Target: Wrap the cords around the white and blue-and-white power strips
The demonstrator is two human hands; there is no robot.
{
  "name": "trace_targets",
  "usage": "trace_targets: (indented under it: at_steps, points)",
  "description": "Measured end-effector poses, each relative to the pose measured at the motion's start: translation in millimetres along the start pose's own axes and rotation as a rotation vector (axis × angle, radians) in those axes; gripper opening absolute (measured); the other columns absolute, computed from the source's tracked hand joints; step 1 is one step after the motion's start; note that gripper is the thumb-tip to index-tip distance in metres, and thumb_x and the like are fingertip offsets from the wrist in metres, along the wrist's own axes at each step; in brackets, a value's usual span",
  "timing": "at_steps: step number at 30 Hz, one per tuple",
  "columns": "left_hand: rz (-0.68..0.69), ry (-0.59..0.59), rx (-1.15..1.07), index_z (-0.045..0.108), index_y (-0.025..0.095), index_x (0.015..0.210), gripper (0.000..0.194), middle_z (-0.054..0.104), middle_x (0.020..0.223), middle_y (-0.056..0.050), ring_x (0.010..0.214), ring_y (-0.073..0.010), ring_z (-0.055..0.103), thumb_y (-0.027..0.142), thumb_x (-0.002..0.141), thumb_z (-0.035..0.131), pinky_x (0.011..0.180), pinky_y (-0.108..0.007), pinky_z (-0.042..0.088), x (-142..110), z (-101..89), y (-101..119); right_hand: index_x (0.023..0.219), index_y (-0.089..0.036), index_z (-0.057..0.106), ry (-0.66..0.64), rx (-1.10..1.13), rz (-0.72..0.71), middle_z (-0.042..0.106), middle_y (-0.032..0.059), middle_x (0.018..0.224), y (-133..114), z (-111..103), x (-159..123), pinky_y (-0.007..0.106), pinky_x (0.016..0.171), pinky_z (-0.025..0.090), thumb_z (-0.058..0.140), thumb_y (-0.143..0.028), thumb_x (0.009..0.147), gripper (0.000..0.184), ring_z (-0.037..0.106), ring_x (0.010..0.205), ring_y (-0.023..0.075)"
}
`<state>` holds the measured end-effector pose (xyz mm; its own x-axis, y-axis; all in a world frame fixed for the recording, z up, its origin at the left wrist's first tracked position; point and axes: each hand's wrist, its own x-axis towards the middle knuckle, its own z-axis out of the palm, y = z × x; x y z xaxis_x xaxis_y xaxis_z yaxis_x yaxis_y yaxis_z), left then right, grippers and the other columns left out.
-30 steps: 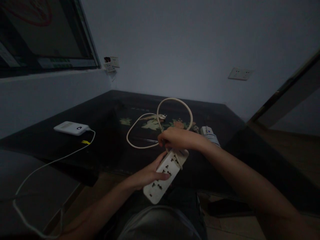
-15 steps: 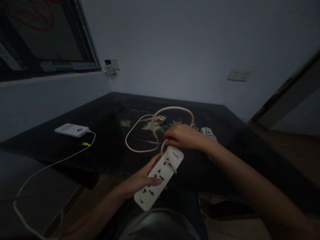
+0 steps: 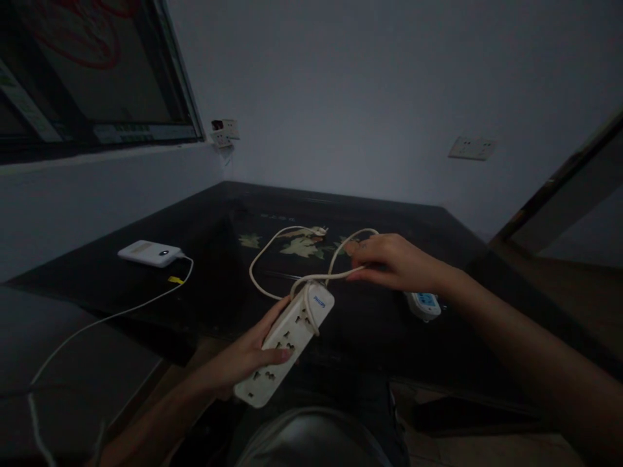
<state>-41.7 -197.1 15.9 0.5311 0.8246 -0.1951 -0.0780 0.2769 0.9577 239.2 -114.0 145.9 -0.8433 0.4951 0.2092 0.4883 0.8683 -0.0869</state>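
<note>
My left hand [image 3: 265, 347] is closed around a white power strip [image 3: 287, 347], its thumb lying across the sockets. The strip is tilted, with its branded end pointing away from me to the right. One turn of its white cord [image 3: 311, 308] wraps over that far end. Beyond and to the right, my right hand [image 3: 384, 259] pinches the cord between thumb and fingers, and a loop rises above the hand. The rest of the cord curves over the table to its plug [image 3: 321, 231].
On the dark table [image 3: 195, 220], a white power bank [image 3: 150, 253] lies at left with a cable hanging off the edge. A yellow tag [image 3: 176, 280] is beside it. A white device with a blue face [image 3: 424, 303] sits right. Sockets [image 3: 472, 148] are on the wall.
My right hand has moved right, away from the power strip, drawing the cord with it. The big raised loop has become smaller. The strip in my left hand has shifted slightly left.
</note>
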Motion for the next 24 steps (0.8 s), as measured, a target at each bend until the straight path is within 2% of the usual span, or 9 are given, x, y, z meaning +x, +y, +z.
trace_targets:
  at_steps: [5, 8, 11, 13, 16, 18, 19, 21, 24]
  points:
    - [0.193, 0.220, 0.025, 0.012, 0.031, 0.149, 0.094, 0.035, 0.149, -0.011, 0.128, -0.0325, 0.043, 0.029, 0.076, 0.070, 0.100, -0.041, 0.040, 12.5, 4.3, 6.0, 0.080, -0.016, 0.065, 0.085, 0.235, 0.078, 0.063, 0.0017, 0.068, -36.7, 5.8, 0.1, 0.023, 0.060, 0.033, 0.046, -0.037, 0.094, 0.032, 0.056, 0.063, 0.0119]
    - [0.294, 0.350, 0.081, 0.009, 0.027, 0.149, 0.096, 0.031, 0.151, -0.010, 0.134, -0.0319, 0.036, 0.033, 0.075, 0.070, 0.107, -0.042, 0.035, 25.4, 8.6, 11.0, 0.081, -0.017, 0.065, 0.133, 0.324, 0.185, 0.063, 0.0013, 0.068, -56.2, 18.3, -0.5, 0.023, 0.060, 0.034, 0.044, -0.035, 0.095, 0.031, 0.056, 0.062, 0.0116]
    - [0.440, 0.454, 0.212, 0.010, 0.026, 0.149, 0.093, 0.027, 0.153, -0.010, 0.138, -0.0301, 0.030, 0.035, 0.077, 0.068, 0.112, -0.042, 0.029, 36.7, 7.0, 15.3, 0.080, -0.016, 0.065, 0.100, 0.444, 0.257, 0.065, 0.0025, 0.074, -64.4, 28.7, -1.7, 0.023, 0.066, 0.038, 0.040, -0.029, 0.096, 0.033, 0.059, 0.070, 0.0121]
    - [0.572, 0.506, 0.361, 0.013, 0.027, 0.148, 0.089, 0.024, 0.154, -0.009, 0.141, -0.0292, 0.025, 0.036, 0.077, 0.067, 0.115, -0.042, 0.024, 41.2, 2.7, 19.2, 0.085, -0.016, 0.066, -0.013, 0.569, 0.259, 0.064, 0.0025, 0.076, -62.2, 33.5, -2.8, 0.023, 0.068, 0.041, 0.039, -0.028, 0.097, 0.032, 0.058, 0.073, 0.0118]
    - [0.743, 0.523, 0.571, 0.017, 0.028, 0.146, 0.082, 0.025, 0.153, -0.009, 0.141, -0.0290, 0.024, 0.036, 0.079, 0.065, 0.116, -0.045, 0.022, 43.2, -3.1, 30.4, 0.101, -0.015, 0.063, -0.362, 0.888, 0.243, 0.057, -0.0010, 0.067, -51.9, 40.8, -3.8, 0.020, 0.055, 0.042, 0.040, -0.033, 0.096, 0.030, 0.054, 0.057, 0.0088]
    - [0.826, 0.504, 0.671, 0.019, 0.029, 0.145, 0.080, 0.030, 0.151, -0.009, 0.138, -0.0296, 0.029, 0.035, 0.080, 0.064, 0.114, -0.046, 0.024, 42.8, -4.9, 41.9, 0.102, -0.014, 0.059, -0.579, 1.132, 0.242, 0.055, -0.0027, 0.064, -43.9, 46.0, -3.1, 0.019, 0.047, 0.042, 0.043, -0.037, 0.094, 0.029, 0.053, 0.049, 0.0078]
    - [0.859, 0.499, 0.712, 0.020, 0.030, 0.145, 0.079, 0.032, 0.150, -0.009, 0.137, -0.0299, 0.031, 0.035, 0.080, 0.064, 0.114, -0.046, 0.026, 42.4, -5.3, 48.5, 0.098, -0.014, 0.057, -0.629, 1.224, 0.250, 0.057, -0.0026, 0.064, -40.1, 47.9, -2.2, 0.019, 0.045, 0.044, 0.046, -0.039, 0.092, 0.028, 0.055, 0.048, 0.0081]
    - [0.906, 0.512, 0.773, 0.020, 0.030, 0.144, 0.078, 0.035, 0.148, -0.009, 0.134, -0.0299, 0.036, 0.033, 0.080, 0.065, 0.112, -0.047, 0.029, 41.6, -6.1, 62.3, 0.089, -0.015, 0.056, -0.572, 1.305, 0.284, 0.059, -0.0023, 0.063, -32.9, 48.0, 0.4, 0.020, 0.045, 0.047, 0.053, -0.040, 0.088, 0.026, 0.058, 0.048, 0.0091]
    - [0.959, 0.576, 0.812, 0.020, 0.030, 0.144, 0.079, 0.037, 0.146, -0.009, 0.132, -0.0296, 0.039, 0.029, 0.079, 0.066, 0.111, -0.049, 0.031, 41.1, -8.6, 82.0, 0.080, -0.015, 0.056, -0.229, 1.228, 0.352, 0.060, -0.0026, 0.059, -21.7, 35.1, 5.9, 0.019, 0.045, 0.049, 0.060, -0.041, 0.084, 0.027, 0.060, 0.048, 0.0092]
